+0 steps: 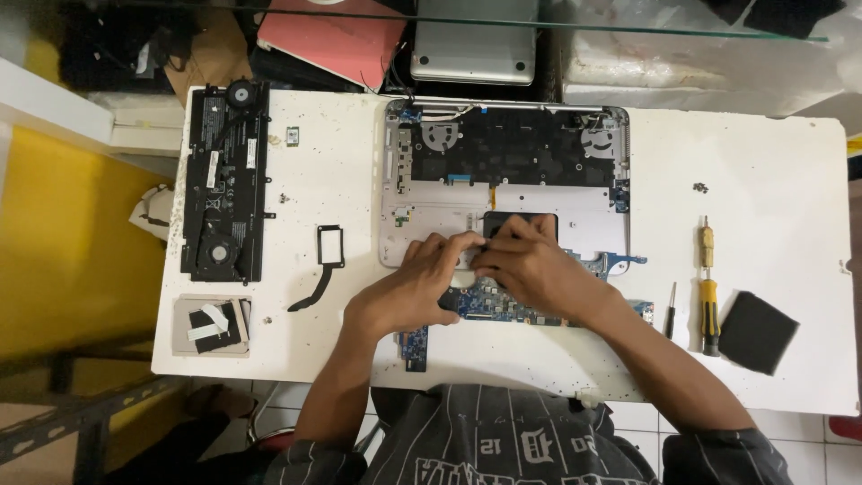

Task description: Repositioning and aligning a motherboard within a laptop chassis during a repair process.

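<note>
An opened silver laptop base (593, 211) lies bottom-up on the white table (772, 144), its dark inner frame and two fan wells showing. A blue motherboard (489, 305) sits at its near edge, partly under my hands. My left hand (422, 283) and my right hand (534, 265) meet over the board near the touchpad area, fingers pinched together on a small part that I cannot make out.
A black battery and fan assembly (224, 180) lies at the left, with a black bracket and cable (328, 251) and a taped drive (214, 325) nearby. Two screwdrivers (708, 287) and a black pad (757, 330) lie at the right. Loose screws (699, 188) sit far right.
</note>
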